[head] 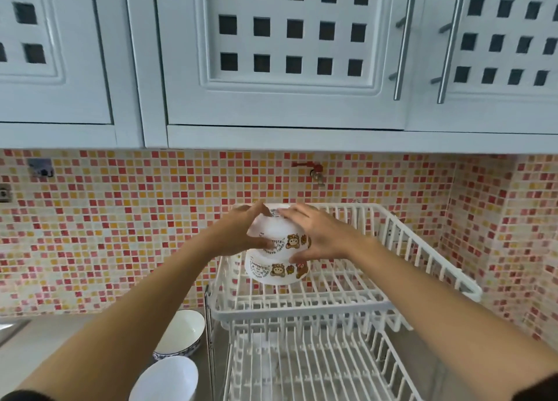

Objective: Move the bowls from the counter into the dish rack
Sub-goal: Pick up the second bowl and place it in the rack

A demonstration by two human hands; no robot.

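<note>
A white two-tier dish rack (305,308) stands on the counter at the right. In its upper tier, upside down, are two stacked white bowls with bear pictures. My left hand (238,234) and my right hand (317,234) both grip the upper bear bowl (276,230) from either side, over the lower bear bowl (271,272). Whether the two bowls touch I cannot tell. On the counter left of the rack sit a white bowl with a blue patterned outside (181,335) and a plain white bowl (164,379), both upright.
White wall cabinets (287,53) with bar handles hang low above the rack. A mosaic-tiled wall runs behind, with a red-handled tap (315,171) above the rack. The lower rack tier (317,367) holds nothing I can see. A sink edge (9,329) shows at far left.
</note>
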